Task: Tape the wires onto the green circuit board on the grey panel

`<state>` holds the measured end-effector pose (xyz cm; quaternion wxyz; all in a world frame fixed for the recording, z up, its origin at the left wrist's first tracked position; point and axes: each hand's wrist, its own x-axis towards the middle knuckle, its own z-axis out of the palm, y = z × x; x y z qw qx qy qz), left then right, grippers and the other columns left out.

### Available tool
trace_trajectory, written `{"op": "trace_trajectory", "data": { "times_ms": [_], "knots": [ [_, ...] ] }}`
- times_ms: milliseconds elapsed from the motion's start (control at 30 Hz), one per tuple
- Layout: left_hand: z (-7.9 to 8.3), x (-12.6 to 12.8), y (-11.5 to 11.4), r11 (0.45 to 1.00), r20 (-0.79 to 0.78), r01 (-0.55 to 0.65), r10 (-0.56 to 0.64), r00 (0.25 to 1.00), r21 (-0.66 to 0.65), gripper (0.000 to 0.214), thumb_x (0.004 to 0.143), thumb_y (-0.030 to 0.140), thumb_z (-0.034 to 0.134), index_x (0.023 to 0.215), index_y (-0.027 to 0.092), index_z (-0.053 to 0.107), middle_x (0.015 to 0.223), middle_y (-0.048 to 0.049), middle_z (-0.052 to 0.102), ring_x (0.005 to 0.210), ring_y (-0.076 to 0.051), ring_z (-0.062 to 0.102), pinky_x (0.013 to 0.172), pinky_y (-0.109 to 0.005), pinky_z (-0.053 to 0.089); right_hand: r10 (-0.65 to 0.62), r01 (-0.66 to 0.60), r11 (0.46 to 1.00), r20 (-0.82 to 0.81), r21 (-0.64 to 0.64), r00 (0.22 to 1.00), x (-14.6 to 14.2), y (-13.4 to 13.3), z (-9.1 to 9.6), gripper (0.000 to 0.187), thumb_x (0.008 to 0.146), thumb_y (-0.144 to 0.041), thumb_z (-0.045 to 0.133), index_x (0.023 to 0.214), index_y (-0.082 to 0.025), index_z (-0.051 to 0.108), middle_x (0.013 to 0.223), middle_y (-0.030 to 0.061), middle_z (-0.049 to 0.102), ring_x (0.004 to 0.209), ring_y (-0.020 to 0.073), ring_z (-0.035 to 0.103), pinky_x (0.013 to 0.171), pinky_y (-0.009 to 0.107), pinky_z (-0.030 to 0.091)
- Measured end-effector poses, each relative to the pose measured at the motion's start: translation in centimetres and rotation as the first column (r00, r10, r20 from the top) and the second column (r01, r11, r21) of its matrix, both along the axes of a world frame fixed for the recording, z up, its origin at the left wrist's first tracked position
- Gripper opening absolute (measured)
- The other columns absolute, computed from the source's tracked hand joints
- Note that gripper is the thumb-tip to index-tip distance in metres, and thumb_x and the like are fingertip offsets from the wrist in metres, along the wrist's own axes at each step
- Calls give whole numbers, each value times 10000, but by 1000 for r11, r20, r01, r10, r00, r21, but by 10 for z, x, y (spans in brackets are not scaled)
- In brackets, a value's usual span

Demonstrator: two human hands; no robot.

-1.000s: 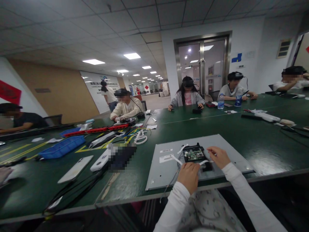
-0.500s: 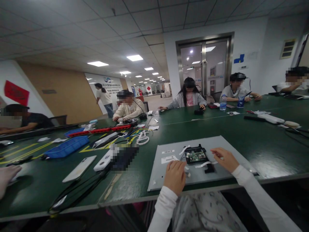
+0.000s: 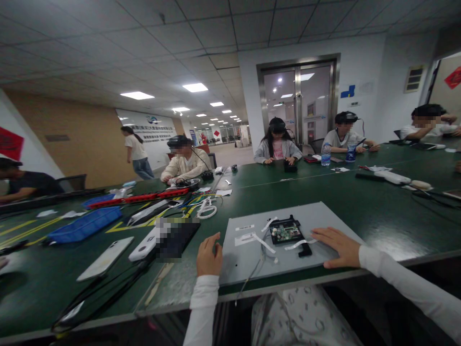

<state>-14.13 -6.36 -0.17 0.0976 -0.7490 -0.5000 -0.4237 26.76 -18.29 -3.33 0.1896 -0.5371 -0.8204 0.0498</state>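
A flat grey metal panel lies on the green table in front of me. Mounted on it is a green circuit board in a black frame, with strips of white tape around it. A thin grey cable runs from the board over the panel's front edge. My left hand is at the panel's left edge, thumb apart from the fingers, holding nothing I can see. Flat on the panel's right side rests my right hand, fingers spread, beside a small black part.
To the left are a white phone, a white device, black cables and a blue tray. Bottles stand at the back right. People sit around the table; one person walks behind.
My left hand has moved left, from over the panel to its left edge. My right hand has flattened onto the panel. The grey cable now hangs over the front edge.
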Motion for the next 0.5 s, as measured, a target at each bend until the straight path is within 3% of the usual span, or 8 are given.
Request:
{"op": "trace_trajectory", "data": {
  "times_ms": [133,267,400,500],
  "knots": [
    [-2,1,-1,1000,44,-16,17,999,-12,282,715,139,380,943,175,543,891,-48,577,875,-196,513,821,-339,394,-72,72,997,71,2,995,4,6,-3,759,649,-617,452,1294,-300,205,1327,59,281,1204,264,245,948,544,109],
    [0,2,-4,1000,80,-19,20,997,-11,292,713,144,384,953,185,546,897,-48,571,876,-198,516,819,-346,396,-244,248,968,106,-26,964,4,20,-10,779,627,-658,428,1287,-304,215,1324,69,280,1202,314,215,870,645,105],
    [-1,-1,-3,1000,86,-2,3,996,-12,282,715,150,392,946,181,550,894,-47,573,870,-194,518,800,-338,407,-456,467,880,124,-84,882,4,41,-18,784,617,-708,358,1282,-318,216,1334,48,255,1199,348,174,806,708,84],
    [-2,-3,-3,1000,83,5,-4,997,-14,288,715,149,397,959,180,547,898,-46,574,869,-187,517,779,-325,419,-618,631,766,126,-125,776,11,55,-23,799,610,-738,292,1288,-327,191,1344,40,227,1195,374,133,766,737,51]
  ]
}}
